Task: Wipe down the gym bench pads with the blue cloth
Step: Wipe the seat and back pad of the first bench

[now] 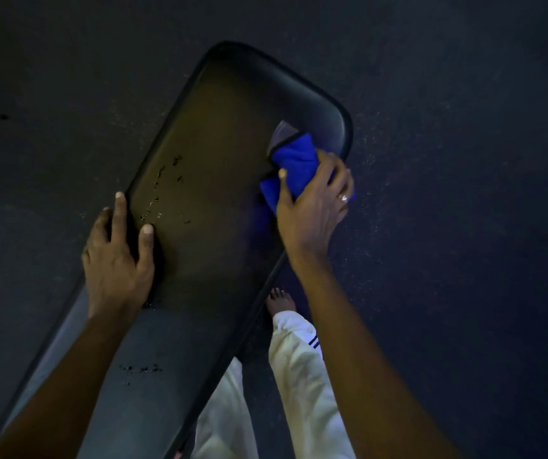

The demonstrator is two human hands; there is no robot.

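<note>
At the far right edge of the long black pad (pixel 226 120), fingers (pixel 329 168) of the right hand (pixel 312 210) curl around a bunched blue cloth (pixel 294 160), pressing it down. The left hand (pixel 118 263) rests, fingers spread, on the pad's left edge. The dim light blurs small marks on the pad, whose near end is cut off.

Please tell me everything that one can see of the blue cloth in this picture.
The blue cloth is bright blue and looks soft and fuzzy, like microfibre. It is bunched into folds, not spread flat. One corner with a dark edge sticks out toward the far end and looks greyish. It lies on the dark bench pad, close to its right edge near the far end. The right hand grips it from above, thumb laid over it, fingers curled round its right side.
</note>
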